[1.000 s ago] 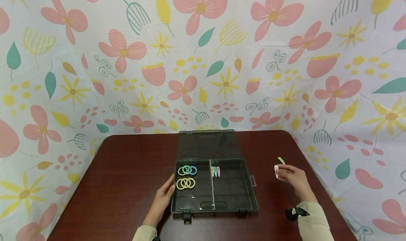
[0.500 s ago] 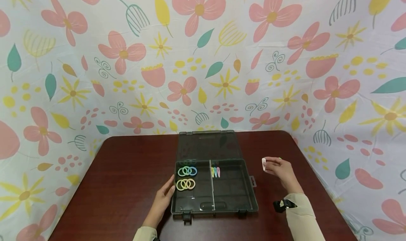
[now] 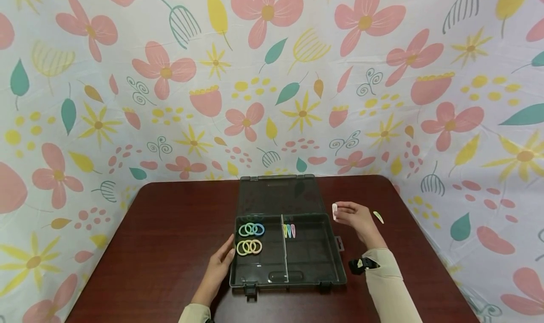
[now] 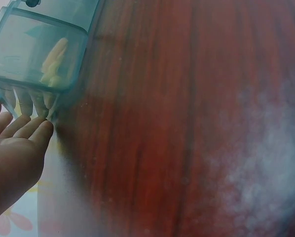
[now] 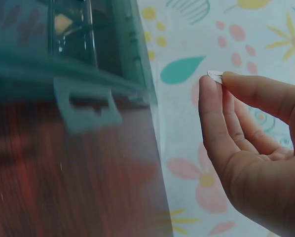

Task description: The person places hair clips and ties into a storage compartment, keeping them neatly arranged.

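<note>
A white snap hair clip [image 3: 335, 211] is pinched between the thumb and fingers of my right hand [image 3: 358, 220], just off the right rim of an open dark see-through box [image 3: 312, 254]. The right wrist view shows the clip's tip poking out beyond the fingertips. My left hand [image 3: 215, 268] rests on the box's left side, its fingers [image 4: 31, 129] stretched against the wall. Inside the right compartment, yellow, blue and pink hair clips [image 3: 289, 231] lie side by side near the divider [image 3: 284, 252]. The left compartment holds blue-green rings [image 3: 251, 229] above pale yellow rings [image 3: 249, 247].
A green hair clip [image 3: 378, 217] lies on the dark red wooden table [image 3: 178, 219], right of my right hand. The box's lid [image 3: 278, 195] is laid back behind it. Latches [image 3: 251, 291] stick out at the front, a handle [image 3: 339, 242] at the right. Flowered cloth [image 3: 246, 77] surrounds the table.
My right hand has carried the white hair clip leftward from near the green hair clip to the box's right edge, uncovering the green one. The left hand stays at the box.
</note>
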Available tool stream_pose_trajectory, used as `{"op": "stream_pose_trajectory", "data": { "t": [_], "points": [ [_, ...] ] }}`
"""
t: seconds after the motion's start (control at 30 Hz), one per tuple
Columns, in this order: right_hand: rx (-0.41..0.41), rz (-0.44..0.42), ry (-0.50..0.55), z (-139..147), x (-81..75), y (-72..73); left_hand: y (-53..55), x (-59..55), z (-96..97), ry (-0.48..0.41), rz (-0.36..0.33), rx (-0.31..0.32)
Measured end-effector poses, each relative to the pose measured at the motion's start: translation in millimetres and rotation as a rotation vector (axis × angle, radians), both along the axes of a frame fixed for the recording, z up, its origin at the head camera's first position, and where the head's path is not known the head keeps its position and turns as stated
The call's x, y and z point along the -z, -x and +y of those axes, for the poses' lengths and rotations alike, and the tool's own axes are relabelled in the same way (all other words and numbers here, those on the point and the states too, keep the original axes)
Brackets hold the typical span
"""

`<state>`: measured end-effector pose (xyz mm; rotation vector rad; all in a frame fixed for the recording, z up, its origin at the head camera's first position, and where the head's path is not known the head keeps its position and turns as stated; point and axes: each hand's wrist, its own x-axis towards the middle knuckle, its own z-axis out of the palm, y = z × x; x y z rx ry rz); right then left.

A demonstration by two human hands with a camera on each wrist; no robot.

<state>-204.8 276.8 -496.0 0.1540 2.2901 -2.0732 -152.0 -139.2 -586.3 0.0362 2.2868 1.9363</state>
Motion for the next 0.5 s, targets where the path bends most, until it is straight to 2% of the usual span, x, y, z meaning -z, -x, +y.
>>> {"op": "stream_pose_trajectory", "data": {
  "t": [0.5],
  "points": [
    [0.006, -0.036, -0.023, -53.2, 8.6, 13.4, 0.9, 2.2, 0.0, 0.015, 0.003, -0.007]
  ]
}}
